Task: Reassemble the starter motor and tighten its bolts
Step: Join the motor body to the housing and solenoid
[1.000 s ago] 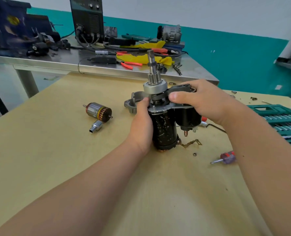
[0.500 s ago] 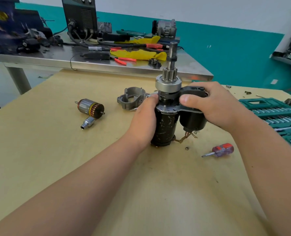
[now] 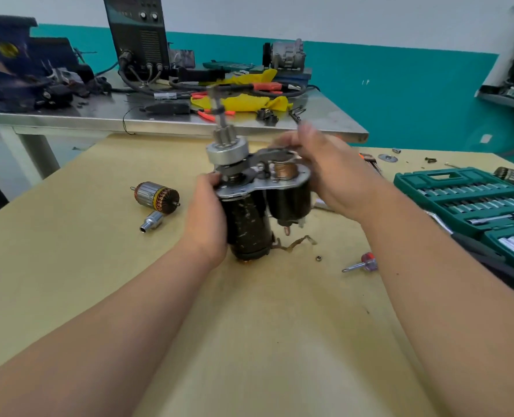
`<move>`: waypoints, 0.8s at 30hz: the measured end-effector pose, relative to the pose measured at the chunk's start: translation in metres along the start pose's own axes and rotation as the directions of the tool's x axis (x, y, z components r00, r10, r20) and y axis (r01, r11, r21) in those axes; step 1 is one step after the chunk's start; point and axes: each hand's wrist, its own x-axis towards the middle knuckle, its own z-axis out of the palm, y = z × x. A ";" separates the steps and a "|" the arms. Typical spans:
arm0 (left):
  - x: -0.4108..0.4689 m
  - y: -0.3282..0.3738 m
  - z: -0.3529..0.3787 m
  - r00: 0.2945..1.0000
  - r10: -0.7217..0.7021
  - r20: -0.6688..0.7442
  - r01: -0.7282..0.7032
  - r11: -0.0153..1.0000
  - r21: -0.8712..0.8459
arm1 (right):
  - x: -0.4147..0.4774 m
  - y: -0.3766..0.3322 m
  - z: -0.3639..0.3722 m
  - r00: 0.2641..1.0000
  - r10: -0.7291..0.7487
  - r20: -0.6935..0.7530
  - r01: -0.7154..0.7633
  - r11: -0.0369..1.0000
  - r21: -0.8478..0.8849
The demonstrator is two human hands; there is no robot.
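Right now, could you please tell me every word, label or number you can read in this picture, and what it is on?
No text here is legible.
Black machine: panel marks blurred.
Blue bag: yellow emblem blurred.
Green socket case: markings too small.
Starter motor: no label shows.

There is only one view, from the person's head. It faces forward and down, near to the left hand [image 3: 207,215] and the right hand [image 3: 334,176] over the wooden table [image 3: 69,236], with a steel bench [image 3: 84,114] behind.
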 end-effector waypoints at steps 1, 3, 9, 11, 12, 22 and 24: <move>0.002 0.005 -0.010 0.999 0.001 -0.046 -0.003 1.000 -0.031 | 0.004 0.004 -0.006 0.999 0.020 -0.050 -0.015 0.996 0.087; 0.007 0.018 -0.031 0.993 0.019 -0.120 -0.024 0.999 -0.037 | 0.005 0.019 -0.018 0.979 0.081 -0.185 -0.058 0.990 0.126; 0.017 0.039 -0.077 0.980 0.082 -0.179 -0.063 0.992 0.107 | -0.004 0.081 -0.029 0.923 0.227 -0.311 -0.303 0.926 -0.224; 0.017 0.040 -0.080 0.978 0.086 -0.190 -0.063 0.991 0.121 | -0.003 0.081 -0.029 0.928 0.181 -0.325 -0.284 0.909 -0.304; 0.016 0.039 -0.080 0.977 0.082 -0.199 -0.058 0.991 0.125 | -0.003 0.080 -0.030 0.930 0.157 -0.333 -0.276 0.896 -0.349; 0.013 0.039 -0.082 0.979 0.057 -0.196 -0.040 0.995 0.087 | -0.004 0.081 -0.021 0.955 0.133 -0.264 -0.276 0.721 -0.636; 0.012 0.041 -0.083 0.978 0.052 -0.201 -0.043 0.998 0.046 | -0.005 0.077 -0.014 0.969 0.119 -0.217 -0.238 0.688 -0.685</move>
